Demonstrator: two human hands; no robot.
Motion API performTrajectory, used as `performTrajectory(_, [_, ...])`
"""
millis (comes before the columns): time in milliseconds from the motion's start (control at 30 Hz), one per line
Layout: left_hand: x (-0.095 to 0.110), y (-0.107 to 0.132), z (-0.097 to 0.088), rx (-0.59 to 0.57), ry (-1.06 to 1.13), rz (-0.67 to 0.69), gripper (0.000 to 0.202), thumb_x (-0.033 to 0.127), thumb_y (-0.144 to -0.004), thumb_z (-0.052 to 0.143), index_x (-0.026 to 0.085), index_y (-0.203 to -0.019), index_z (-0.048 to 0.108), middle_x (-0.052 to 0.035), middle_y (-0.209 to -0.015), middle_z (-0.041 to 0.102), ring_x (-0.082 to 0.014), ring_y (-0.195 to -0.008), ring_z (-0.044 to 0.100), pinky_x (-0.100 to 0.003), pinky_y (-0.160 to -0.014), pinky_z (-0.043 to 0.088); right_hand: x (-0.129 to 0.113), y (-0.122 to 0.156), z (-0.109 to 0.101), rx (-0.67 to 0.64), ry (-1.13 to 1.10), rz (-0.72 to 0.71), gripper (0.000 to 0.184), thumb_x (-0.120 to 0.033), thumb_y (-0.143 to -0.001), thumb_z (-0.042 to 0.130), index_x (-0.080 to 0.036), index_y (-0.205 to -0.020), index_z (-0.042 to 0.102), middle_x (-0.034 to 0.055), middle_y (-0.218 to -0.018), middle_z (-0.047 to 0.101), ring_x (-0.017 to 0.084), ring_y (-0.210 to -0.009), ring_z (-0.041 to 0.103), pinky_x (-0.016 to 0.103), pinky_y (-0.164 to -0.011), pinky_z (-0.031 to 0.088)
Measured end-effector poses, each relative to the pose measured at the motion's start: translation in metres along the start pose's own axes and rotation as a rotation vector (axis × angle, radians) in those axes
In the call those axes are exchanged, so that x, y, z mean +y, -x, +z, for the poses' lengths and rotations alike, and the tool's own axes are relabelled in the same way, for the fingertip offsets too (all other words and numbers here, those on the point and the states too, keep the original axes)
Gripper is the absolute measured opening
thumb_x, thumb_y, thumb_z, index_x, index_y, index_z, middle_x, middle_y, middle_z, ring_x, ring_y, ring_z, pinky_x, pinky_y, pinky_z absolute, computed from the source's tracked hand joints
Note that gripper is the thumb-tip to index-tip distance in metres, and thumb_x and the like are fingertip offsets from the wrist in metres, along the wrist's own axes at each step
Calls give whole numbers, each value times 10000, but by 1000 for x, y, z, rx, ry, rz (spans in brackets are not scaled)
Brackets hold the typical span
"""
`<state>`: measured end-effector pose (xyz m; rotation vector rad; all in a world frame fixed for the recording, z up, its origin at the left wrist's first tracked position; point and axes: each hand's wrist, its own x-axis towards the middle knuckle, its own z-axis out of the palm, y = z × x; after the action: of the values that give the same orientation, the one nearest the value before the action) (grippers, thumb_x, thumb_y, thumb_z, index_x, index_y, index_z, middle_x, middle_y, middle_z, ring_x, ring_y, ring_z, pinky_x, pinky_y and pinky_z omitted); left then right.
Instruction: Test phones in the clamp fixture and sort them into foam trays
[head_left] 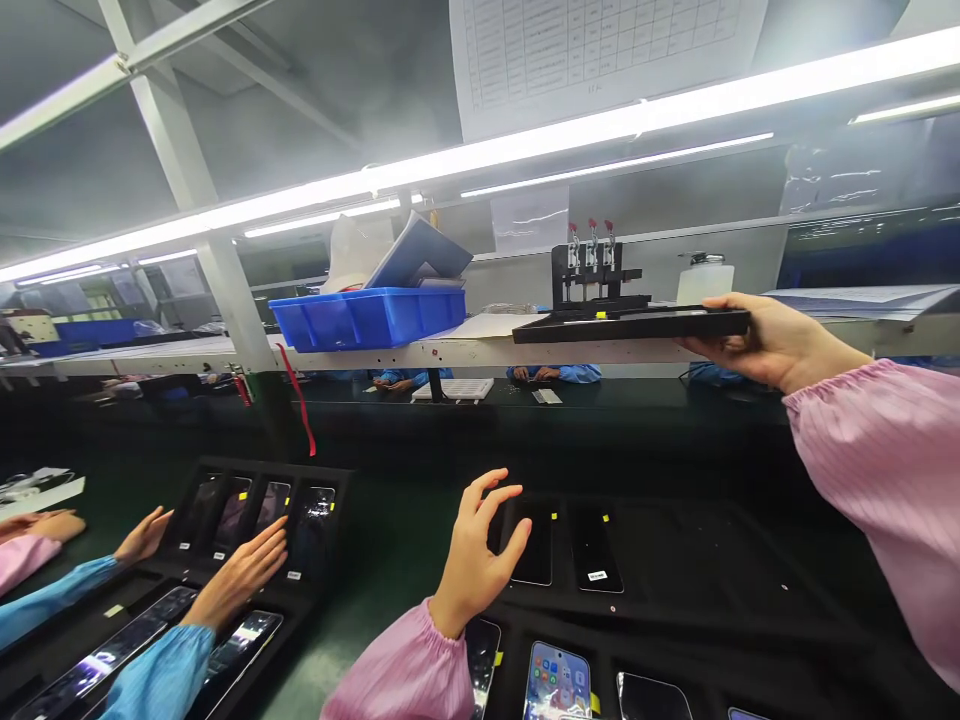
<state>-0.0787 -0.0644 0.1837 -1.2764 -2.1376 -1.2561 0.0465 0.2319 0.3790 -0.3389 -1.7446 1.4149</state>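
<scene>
The left hand (480,565) is raised beside the phone case (690,560), fingers curved and parted, grip empty. The black tray (630,326) sits nearly level at shelf (480,353) height, long axis left to right, its right end gripped by the right hand (784,340), extended from the lower right.

- blue bin (367,320) w/ papers (424,252), upper ctr-left
- printed sheet (600,55), top ctr
- red strap (298,402), mid-left
- blk fixture (596,277) w/ red-tipped levers (592,229), upper ctr-right
- white bottle (706,284), just rt of fixture
</scene>
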Motion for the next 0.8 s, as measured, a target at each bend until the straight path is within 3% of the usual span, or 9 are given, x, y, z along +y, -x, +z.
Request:
performTrajectory(133, [-13,17,-2,-55,-13,-63,275,275,-835,507,296,-1109,514,-24,-1297,399,-194,-1227,378,-387,-1030,341,3,-4,-4,-13,-235,30,653,-178,-707,10,226,-1194,172,265,-1217,412,142,-1006,504,245,-642,359])
performTrajectory(167, [-15,21,-3,-70,-16,-76,275,277,-836,507,304,-1110,509,-16,-1297,396,-186,-1226,378,-382,-1033,339,5,-3,-6,8,-308,37,625,-192,-747,47,180,-1223,208,246,-1251,402,137,-1021,511,224,-660,364])
performTrajectory(233, [-20,25,-3,-94,-19,-100,273,284,-839,506,316,-1109,502,-4,-1300,389,-178,-1224,376,-378,-1035,339,12,-3,-8,43,-453,52,483,-246,-849,294,40,-1229,378,192,-1277,440,157,-1020,557,196,-713,424])
performTrajectory(300, [-22,27,-2,-106,-20,-108,271,290,-841,503,321,-1110,498,0,-1301,386,-176,-1226,374,-380,-1036,342,21,-4,-10,41,-527,53,347,-229,-804,580,-82,-1116,541,149,-1210,536,194,-982,598,227,-737,529])
performTrajectory(367, [-22,27,0,-115,-24,-97,278,292,-842,500,320,-1118,491,-3,-1304,384,-177,-1229,372,-383,-1037,345,31,-8,-10,24,-505,36,245,-166,-767,646,-118,-1005,607,130,-1126,596,207,-960,605,279,-739,580])
performTrajectory(467, [-17,19,3,-124,-39,-47,302,282,-843,495,311,-1143,472,-10,-1316,378,-177,-1236,366,-378,-1041,346,43,-16,-13,76,-472,15,152,-134,-794,615,-121,-945,617,99,-1108,602,177,-984,589,283,-775,574])
performTrajectory(600, [1,-13,6,-80,-82,104,446,281,-837,504,284,-1265,376,-35,-1354,364,-181,-1266,339,-366,-1065,322,53,-26,-18,208,-414,-33,185,-198,-754,687,-115,-902,614,90,-1092,597,155,-975,583,268,-790,563])
performTrajectory(800, [40,-114,15,137,-213,401,677,367,-838,514,230,-1396,156,-108,-1475,201,-232,-1346,206,-427,-1089,246,61,-35,-20,298,-213,-116,376,-310,-700,743,-106,-979,593,88,-1018,600,133,-849,604,266,-753,558])
